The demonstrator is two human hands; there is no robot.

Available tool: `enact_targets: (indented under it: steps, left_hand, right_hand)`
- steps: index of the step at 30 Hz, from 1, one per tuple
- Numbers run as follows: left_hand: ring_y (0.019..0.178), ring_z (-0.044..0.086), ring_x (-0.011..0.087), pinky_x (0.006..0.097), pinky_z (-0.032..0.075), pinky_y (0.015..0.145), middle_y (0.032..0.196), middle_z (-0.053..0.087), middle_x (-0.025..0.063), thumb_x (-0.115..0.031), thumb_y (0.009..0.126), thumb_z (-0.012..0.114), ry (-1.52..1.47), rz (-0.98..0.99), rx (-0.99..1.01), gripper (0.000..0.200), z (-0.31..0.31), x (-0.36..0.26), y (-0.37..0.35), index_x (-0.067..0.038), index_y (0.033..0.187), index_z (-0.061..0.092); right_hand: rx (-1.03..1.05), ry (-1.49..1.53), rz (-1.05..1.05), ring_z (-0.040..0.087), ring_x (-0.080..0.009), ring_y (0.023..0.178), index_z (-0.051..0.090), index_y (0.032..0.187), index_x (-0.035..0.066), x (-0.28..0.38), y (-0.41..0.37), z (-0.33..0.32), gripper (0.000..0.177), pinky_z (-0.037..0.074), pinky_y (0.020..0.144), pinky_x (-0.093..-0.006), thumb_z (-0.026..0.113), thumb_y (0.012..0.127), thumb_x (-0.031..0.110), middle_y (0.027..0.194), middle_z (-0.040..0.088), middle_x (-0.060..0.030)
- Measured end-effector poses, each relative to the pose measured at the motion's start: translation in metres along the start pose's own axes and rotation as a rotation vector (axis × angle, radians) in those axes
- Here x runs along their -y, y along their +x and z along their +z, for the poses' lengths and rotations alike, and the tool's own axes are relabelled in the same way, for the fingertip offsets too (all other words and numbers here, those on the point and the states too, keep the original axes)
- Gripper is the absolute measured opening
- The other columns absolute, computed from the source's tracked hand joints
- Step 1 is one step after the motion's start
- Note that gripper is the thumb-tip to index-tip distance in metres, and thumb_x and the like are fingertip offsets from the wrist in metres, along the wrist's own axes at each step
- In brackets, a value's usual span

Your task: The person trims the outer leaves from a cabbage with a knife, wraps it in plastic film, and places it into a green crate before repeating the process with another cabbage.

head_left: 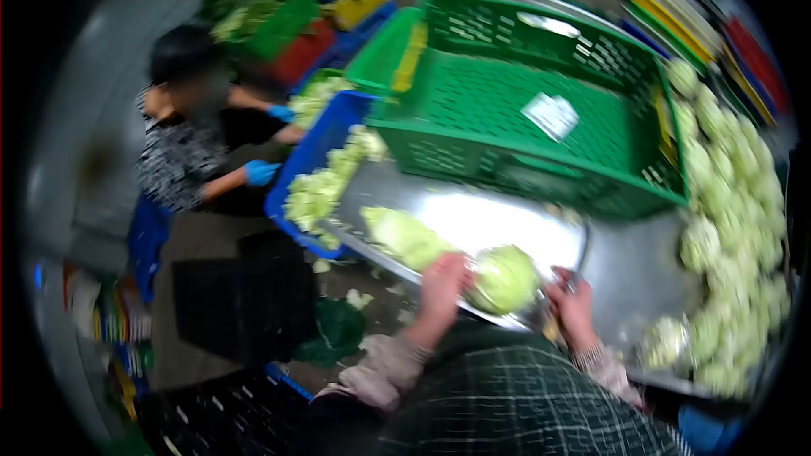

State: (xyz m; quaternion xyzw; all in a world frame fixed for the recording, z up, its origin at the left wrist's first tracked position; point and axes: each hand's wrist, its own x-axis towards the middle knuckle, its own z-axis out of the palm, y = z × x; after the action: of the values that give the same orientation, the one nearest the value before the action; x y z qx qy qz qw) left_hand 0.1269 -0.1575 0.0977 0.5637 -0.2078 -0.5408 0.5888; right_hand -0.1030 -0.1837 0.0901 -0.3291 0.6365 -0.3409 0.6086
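A round pale-green cabbage (504, 279) rests at the near edge of the metal tray (629, 287), in front of my body. My left hand (443, 291) grips its left side, the fingers curled against it. Just right of the cabbage, my right hand (572, 307) is closed around what looks like a knife (581, 266), blurred, with a thin dark blade pointing away from me. Loose cabbage leaves (404, 236) lie on the tray beyond my left hand.
A large green crate (528, 156) with a white paper (551, 116) inside stands behind the tray. Cabbages (731, 228) are heaped at right. A blue crate (283, 181) of leaves stands at left, beside a crouching co-worker (182, 148) in blue gloves. Dark crates sit below left.
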Motion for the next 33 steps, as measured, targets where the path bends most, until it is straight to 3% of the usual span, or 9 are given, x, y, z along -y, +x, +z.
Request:
enact_targets:
  steps: [3, 6, 13, 16, 18, 21, 25, 26, 33]
  left_hand:
    - [0.059, 0.057, 0.0106, 0.0231, 0.047, 0.057, 0.071, 0.060, 0.0028, -0.014, 0.095, 0.054, -0.013, -0.031, -0.043, 0.015, -0.012, 0.001, 0.024, -0.002, 0.089, 0.061]
    - [0.059, 0.059, 0.0122, 0.0234, 0.049, 0.057, 0.073, 0.061, 0.0049, -0.018, 0.096, 0.056, -0.064, -0.099, -0.061, 0.017, -0.017, 0.004, 0.027, -0.001, 0.092, 0.060]
    - [0.063, 0.057, 0.0093, 0.0216, 0.047, 0.060, 0.074, 0.062, 0.0038, -0.016, 0.093, 0.061, 0.087, -0.040, -0.047, 0.016, -0.008, -0.006, 0.023, 0.000, 0.092, 0.062]
    - [0.066, 0.057, 0.0078, 0.0207, 0.046, 0.062, 0.077, 0.063, 0.0025, -0.016, 0.092, 0.061, 0.060, -0.065, -0.002, 0.016, -0.015, -0.003, 0.031, 0.000, 0.093, 0.064]
    - [0.069, 0.057, 0.0068, 0.0200, 0.046, 0.062, 0.079, 0.063, 0.0016, -0.016, 0.092, 0.061, 0.029, -0.005, -0.003, 0.016, -0.005, 0.000, 0.028, 0.000, 0.095, 0.065]
    - [0.081, 0.061, 0.0106, 0.0230, 0.048, 0.068, 0.090, 0.063, 0.0018, -0.016, 0.094, 0.059, 0.079, 0.000, 0.082, 0.016, 0.010, -0.009, 0.037, -0.002, 0.098, 0.065]
    - [0.115, 0.053, 0.0190, 0.0312, 0.042, 0.095, 0.122, 0.058, 0.0112, -0.021, 0.091, 0.061, 0.256, 0.103, 0.119, 0.040, 0.027, -0.011, 0.038, 0.003, 0.124, 0.056]
    - [0.125, 0.044, 0.0210, 0.0324, 0.035, 0.103, 0.133, 0.051, 0.0141, -0.026, 0.089, 0.064, 0.533, 0.159, 0.143, 0.057, 0.008, 0.012, 0.050, 0.004, 0.135, 0.045]
    - [0.108, 0.053, 0.0212, 0.0350, 0.043, 0.093, 0.118, 0.057, 0.0131, -0.031, 0.087, 0.067, 0.486, -0.077, 0.138, 0.055, 0.009, 0.046, 0.052, 0.004, 0.125, 0.048]
  right_hand:
    - [0.137, 0.398, 0.025, 0.041, -0.0070, 0.046, 0.050, 0.121, -0.004, 0.016, 0.014, 0.002, 0.038, 0.035, 0.043, -0.0228, 0.059, 0.085, -0.004, 0.069, 0.050, -0.0025]
    - [0.100, 0.409, 0.025, 0.042, -0.0067, 0.046, 0.047, 0.121, -0.003, 0.019, 0.014, 0.004, 0.040, 0.034, 0.041, -0.0230, 0.062, 0.083, -0.002, 0.068, 0.053, -0.0011]
    - [0.149, 0.297, -0.042, 0.048, -0.0085, 0.051, 0.051, 0.121, -0.005, 0.022, 0.016, -0.004, 0.042, 0.041, 0.046, -0.0238, 0.066, 0.083, 0.004, 0.074, 0.059, -0.0020]
    - [-0.046, -0.169, -0.315, 0.054, -0.0085, 0.059, 0.055, 0.119, -0.005, 0.017, 0.025, -0.008, 0.044, 0.045, 0.053, -0.0227, 0.071, 0.081, 0.011, 0.077, 0.061, -0.0027]
    - [0.017, -0.163, -0.231, 0.057, -0.0088, 0.068, 0.057, 0.119, -0.004, 0.019, 0.024, -0.016, 0.047, 0.048, 0.060, -0.0227, 0.073, 0.080, 0.015, 0.085, 0.063, -0.0040]
    - [0.049, -0.102, -0.149, 0.058, -0.0095, 0.071, 0.055, 0.124, -0.002, 0.015, 0.029, -0.017, 0.051, 0.049, 0.064, -0.0238, 0.072, 0.080, 0.014, 0.089, 0.063, -0.0043]
    - [0.009, -0.017, -0.118, 0.059, -0.0113, 0.077, 0.048, 0.132, -0.001, 0.023, 0.022, -0.017, 0.060, 0.049, 0.069, -0.0245, 0.072, 0.080, 0.013, 0.093, 0.062, -0.0054]
    - [0.010, -0.102, -0.258, 0.059, -0.0123, 0.078, 0.044, 0.135, -0.002, 0.004, 0.032, -0.018, 0.064, 0.049, 0.068, -0.0246, 0.072, 0.080, 0.011, 0.096, 0.062, -0.0068]
    - [0.016, -0.075, -0.240, 0.057, -0.0089, 0.075, 0.054, 0.128, 0.000, -0.001, 0.036, -0.009, 0.046, 0.047, 0.069, -0.0233, 0.067, 0.085, 0.012, 0.087, 0.063, -0.0047]
